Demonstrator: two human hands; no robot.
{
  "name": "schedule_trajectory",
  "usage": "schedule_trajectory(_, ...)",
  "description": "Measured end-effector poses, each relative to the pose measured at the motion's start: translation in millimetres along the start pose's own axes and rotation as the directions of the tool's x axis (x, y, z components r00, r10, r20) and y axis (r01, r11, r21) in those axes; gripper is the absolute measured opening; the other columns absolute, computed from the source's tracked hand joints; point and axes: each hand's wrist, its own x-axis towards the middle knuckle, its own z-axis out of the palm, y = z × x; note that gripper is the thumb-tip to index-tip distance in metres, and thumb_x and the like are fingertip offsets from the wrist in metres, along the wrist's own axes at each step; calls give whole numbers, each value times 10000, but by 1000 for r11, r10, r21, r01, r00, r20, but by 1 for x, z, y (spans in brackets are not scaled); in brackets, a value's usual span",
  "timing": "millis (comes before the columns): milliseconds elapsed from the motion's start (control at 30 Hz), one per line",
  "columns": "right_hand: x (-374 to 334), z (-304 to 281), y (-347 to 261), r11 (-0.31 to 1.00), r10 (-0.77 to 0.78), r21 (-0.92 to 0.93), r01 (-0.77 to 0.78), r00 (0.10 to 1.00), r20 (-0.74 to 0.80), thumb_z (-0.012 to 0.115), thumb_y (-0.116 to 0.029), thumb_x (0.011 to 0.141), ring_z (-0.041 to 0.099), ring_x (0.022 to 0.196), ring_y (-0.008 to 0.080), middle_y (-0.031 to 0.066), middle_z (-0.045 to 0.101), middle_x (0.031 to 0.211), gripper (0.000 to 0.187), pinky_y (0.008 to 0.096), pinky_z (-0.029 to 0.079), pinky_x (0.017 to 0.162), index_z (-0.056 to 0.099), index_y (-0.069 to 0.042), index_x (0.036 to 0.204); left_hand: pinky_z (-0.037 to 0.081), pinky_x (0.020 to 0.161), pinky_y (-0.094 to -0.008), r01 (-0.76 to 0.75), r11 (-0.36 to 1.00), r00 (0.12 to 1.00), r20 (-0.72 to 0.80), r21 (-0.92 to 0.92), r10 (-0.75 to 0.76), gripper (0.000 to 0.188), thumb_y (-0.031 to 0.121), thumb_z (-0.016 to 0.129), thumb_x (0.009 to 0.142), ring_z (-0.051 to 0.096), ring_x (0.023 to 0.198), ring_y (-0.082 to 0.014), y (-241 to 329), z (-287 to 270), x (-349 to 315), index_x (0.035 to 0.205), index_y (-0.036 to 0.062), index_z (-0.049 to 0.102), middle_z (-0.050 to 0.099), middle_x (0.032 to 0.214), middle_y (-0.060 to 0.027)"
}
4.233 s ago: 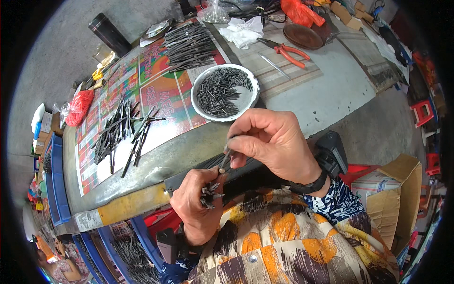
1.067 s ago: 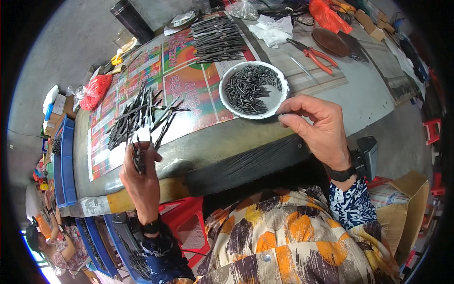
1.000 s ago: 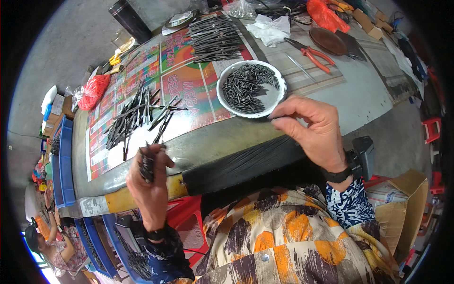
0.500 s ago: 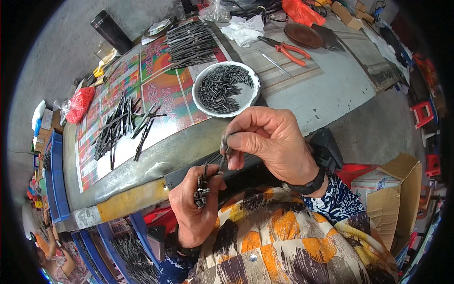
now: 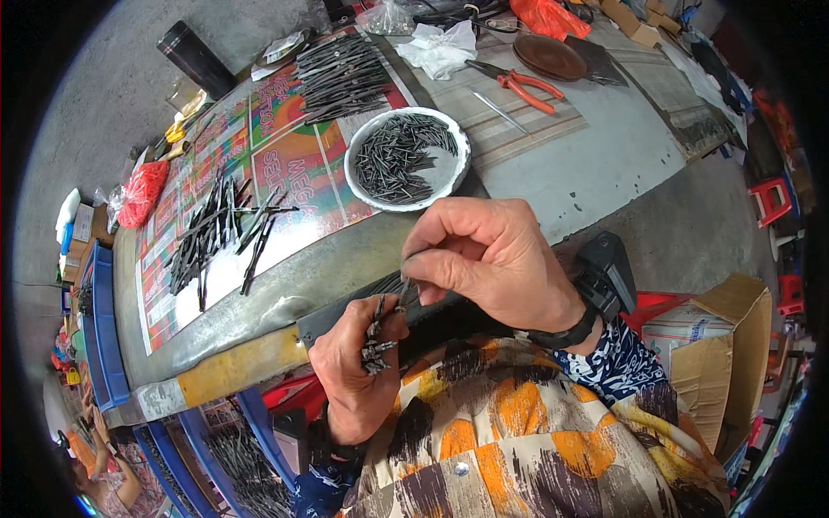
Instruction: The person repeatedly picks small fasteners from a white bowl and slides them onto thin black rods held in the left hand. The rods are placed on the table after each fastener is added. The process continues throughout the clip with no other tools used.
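Note:
My left hand (image 5: 345, 371) is closed around a small bundle of thin dark metal pieces (image 5: 375, 345), whose ends stick out between thumb and fingers. Just above it, the thumb and forefinger of my right hand (image 5: 488, 263) are pinched together over the bundle's upper end. Whatever lies in that pinch is mostly hidden by the fingertips. Beyond my right hand stands a white-rimmed bowl (image 5: 350, 166) holding many short dark pins (image 5: 393, 164). To its left, a loose heap of long dark strips (image 5: 211, 229) lies on a colourful printed sheet (image 5: 298, 177).
More dark strips (image 5: 341, 78) lie in rows behind the bowl. Red-handled pliers (image 5: 522, 86), a slim metal rod (image 5: 499, 112) and a brown round dish (image 5: 549, 57) are at the far right. Blue trays (image 5: 105, 337) stand left, an open cardboard box (image 5: 734, 345) right.
My right fingertips have closed in a little, and the dark piece seen between my hands earlier is now mostly hidden. The bundle in my left hand has tilted slightly.

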Motion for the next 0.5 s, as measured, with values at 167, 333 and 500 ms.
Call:
schedule_trajectory(167, 3, 5, 6, 996, -87, -27, 86, 995, -42, 648, -33, 895, 604, 669, 60, 34, 646, 788, 87, 199, 509, 590, 625, 48, 917, 520, 654, -295, -18, 997, 999, -27, 79, 20, 353, -136, 577, 672, 693, 702, -255, -1, 1, 2, 1003, -18, 604, 646, 759, -126)
schedule_trajectory(333, 0, -2, 4, 998, -52, 20, 53, 997, -60, 651, -26, 891, 620, 725, 59, 30, 643, 843, 85, 193, 528, 636, 634, 37, 946, 516, 644, -291, 29, 997, 1000, 7, 74, -29, 279, -123, 573, 734, 686, 701, -224, 1, -1, 3, 992, -19, 602, 653, 758, -123)
schedule_trajectory(500, 2, -4, 6, 936, -222, -286, 204, 974, -33, 655, -43, 883, 597, 699, 73, 30, 627, 775, 82, 219, 479, 614, 620, 30, 896, 503, 604, -263, -76, 974, 997, 27, 212, 72, 214, -124, 553, 793, 661, 651, -156, 1, -2, 11, 985, -37, 591, 643, 726, -105)
